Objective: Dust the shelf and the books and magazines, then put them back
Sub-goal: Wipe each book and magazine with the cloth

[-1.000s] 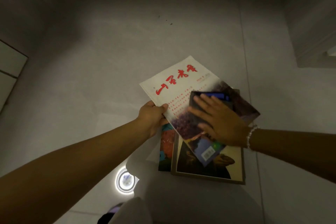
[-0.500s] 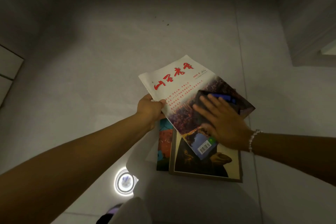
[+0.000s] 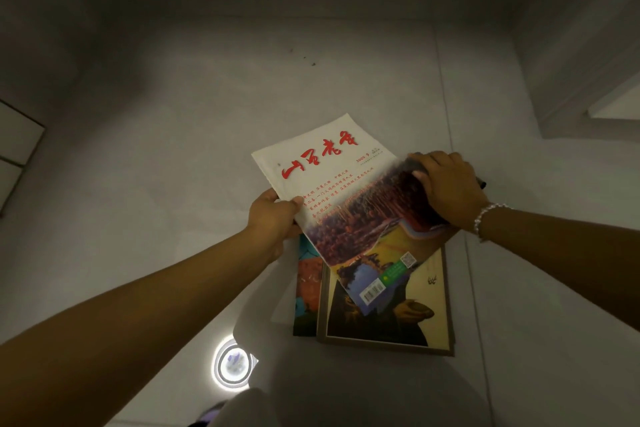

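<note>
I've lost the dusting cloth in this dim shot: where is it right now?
In the head view, the dark cloth sits right of centre, under the right hand at the far right corner of the magazine, which the left hand holds.

It looks like a room in a home. The floor (image 3: 207,114) has big pale tiles. A magazine (image 3: 332,191) and picture books (image 3: 388,315) sit low in the middle. A lamp's glow (image 3: 232,364) shines on the tiles at the bottom.
</note>
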